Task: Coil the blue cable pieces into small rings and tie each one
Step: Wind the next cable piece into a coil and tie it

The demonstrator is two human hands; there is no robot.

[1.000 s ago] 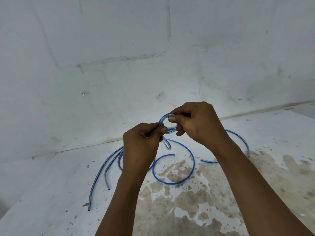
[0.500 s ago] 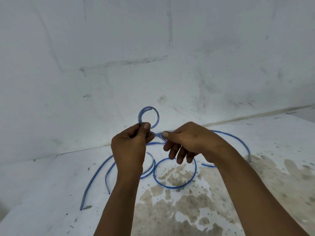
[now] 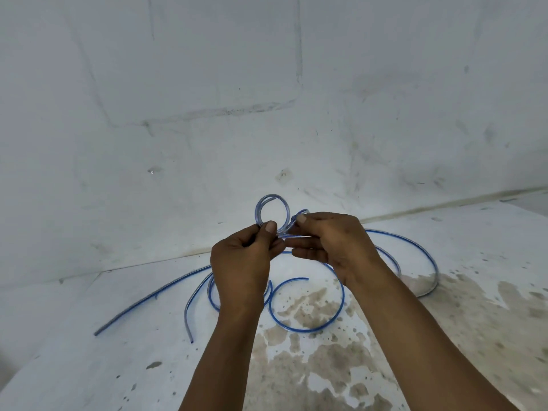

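The right hand (image 3: pixel 332 244) had moved up beside the small ring (image 3: pixel 272 213), pinching its loose end (image 3: pixel 298 216). The left hand (image 3: pixel 246 262) pinched the ring. Tying came next, pulling snug.

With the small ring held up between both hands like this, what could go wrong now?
1. The ring is held only at its base by the left hand thumb and fingers; the springy cable may uncoil if that pinch slips.
2. The right hand pinches the free end close by; if it slips out, the tie may come undone.
3. The loose pieces lie curled on the floor under the hands and could tangle with the hanging cable.
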